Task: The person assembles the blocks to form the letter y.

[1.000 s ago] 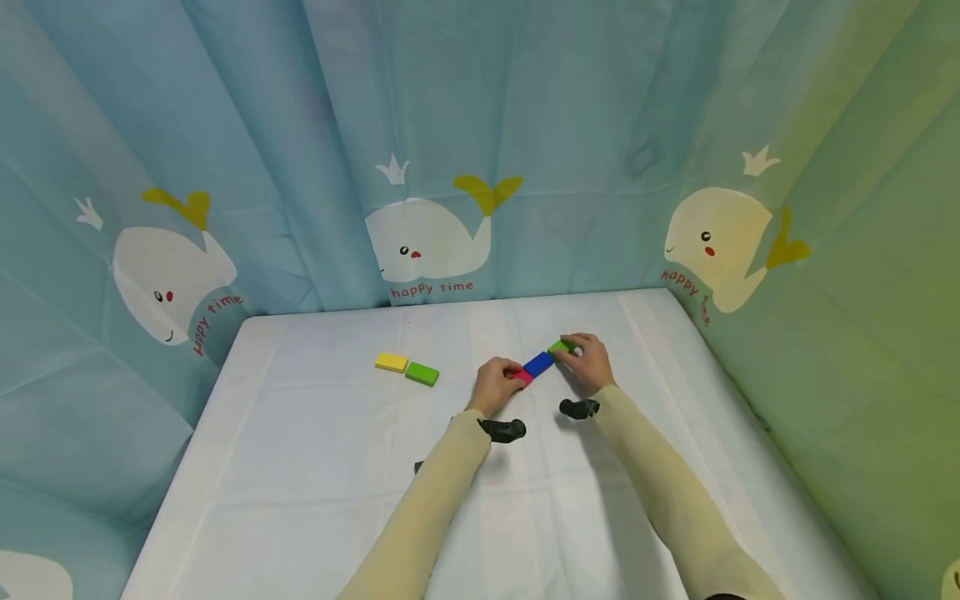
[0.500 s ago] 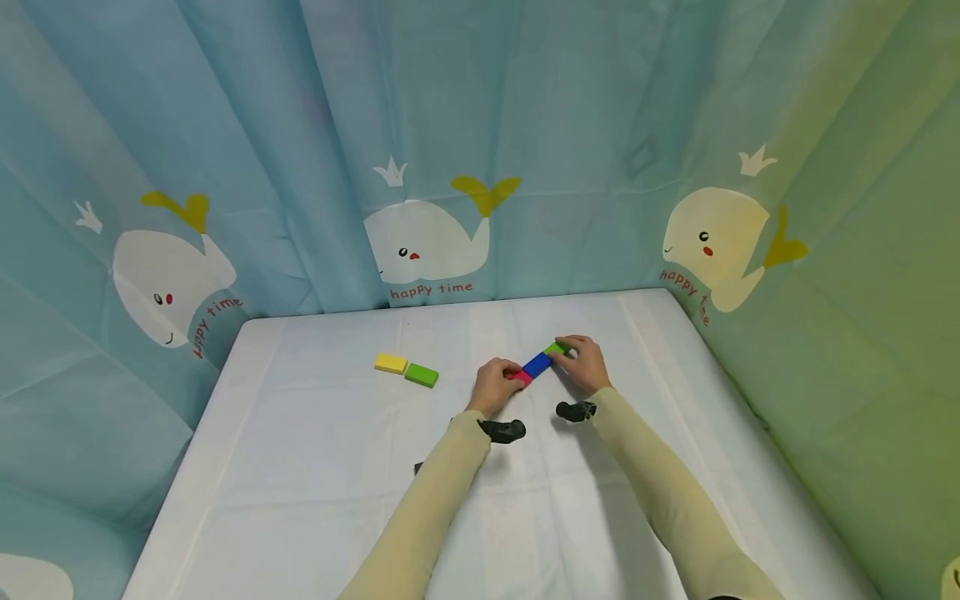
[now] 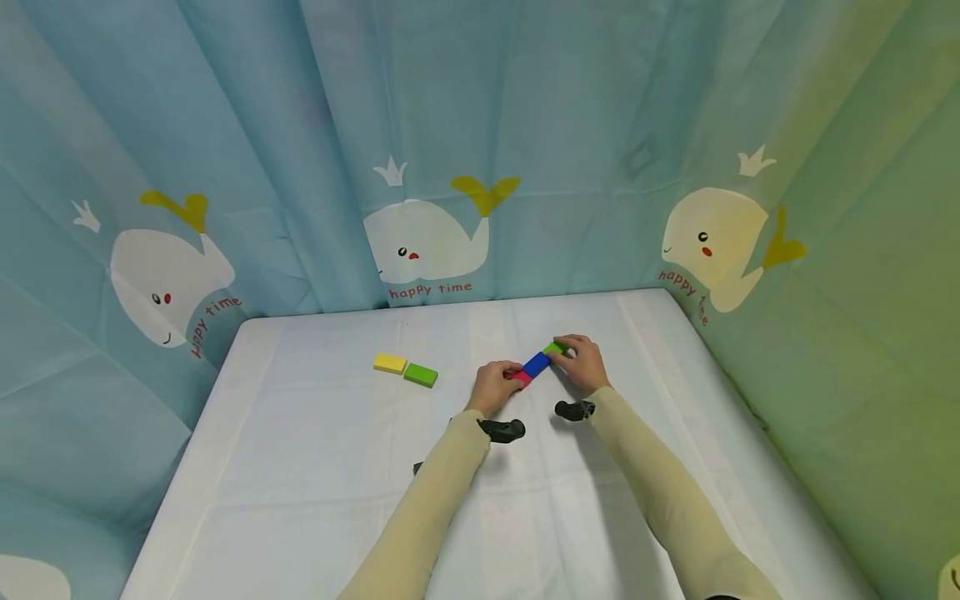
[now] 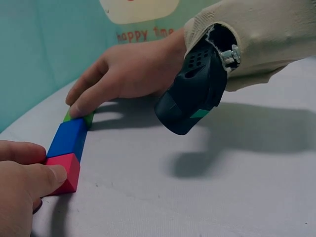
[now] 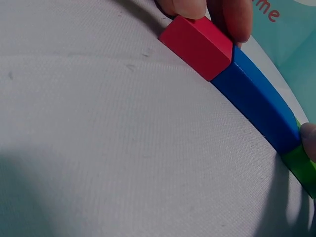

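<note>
Three blocks lie end to end between the hands: the left hand [image 3: 492, 387] pinches the red block [image 4: 63, 173], the blue block [image 3: 537, 364] touches it, and the right hand [image 3: 583, 363] presses straight fingertips on the green block [image 3: 556, 347] beyond.

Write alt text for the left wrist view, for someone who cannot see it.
Two hands press a row of three blocks together on a white table: the left hand grips the red block, the blue block sits in the middle, and the right hand touches the green block.
</note>
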`<state>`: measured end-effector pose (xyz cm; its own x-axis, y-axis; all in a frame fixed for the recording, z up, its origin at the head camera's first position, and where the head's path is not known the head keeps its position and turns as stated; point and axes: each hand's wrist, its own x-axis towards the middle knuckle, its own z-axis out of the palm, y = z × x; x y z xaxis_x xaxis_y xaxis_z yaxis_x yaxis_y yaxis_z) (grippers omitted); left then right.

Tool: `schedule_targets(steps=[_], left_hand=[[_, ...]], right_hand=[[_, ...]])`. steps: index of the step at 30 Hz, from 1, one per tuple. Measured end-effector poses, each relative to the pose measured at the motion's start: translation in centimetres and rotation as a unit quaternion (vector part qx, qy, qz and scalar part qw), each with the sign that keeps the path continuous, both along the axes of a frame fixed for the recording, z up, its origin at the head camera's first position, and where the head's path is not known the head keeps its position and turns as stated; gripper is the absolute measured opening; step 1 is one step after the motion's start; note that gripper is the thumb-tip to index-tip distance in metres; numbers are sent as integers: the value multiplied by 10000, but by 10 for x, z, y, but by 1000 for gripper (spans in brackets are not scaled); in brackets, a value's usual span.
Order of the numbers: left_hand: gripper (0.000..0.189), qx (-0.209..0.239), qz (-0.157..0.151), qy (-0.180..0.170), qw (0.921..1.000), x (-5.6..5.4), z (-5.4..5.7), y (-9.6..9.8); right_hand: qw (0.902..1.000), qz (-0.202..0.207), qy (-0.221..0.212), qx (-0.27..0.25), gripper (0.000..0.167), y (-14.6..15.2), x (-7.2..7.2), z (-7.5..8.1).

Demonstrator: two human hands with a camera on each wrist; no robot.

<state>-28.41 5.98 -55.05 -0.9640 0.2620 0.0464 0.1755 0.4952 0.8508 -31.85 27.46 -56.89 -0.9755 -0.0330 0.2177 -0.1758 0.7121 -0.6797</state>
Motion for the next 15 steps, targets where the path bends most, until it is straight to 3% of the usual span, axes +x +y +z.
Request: schedule_targets(steps=[15], left_hand=[[30, -102, -25, -26, 9999, 0, 1, 0]], right_hand=[[9998, -70, -161, 3, 45, -3, -2, 1]])
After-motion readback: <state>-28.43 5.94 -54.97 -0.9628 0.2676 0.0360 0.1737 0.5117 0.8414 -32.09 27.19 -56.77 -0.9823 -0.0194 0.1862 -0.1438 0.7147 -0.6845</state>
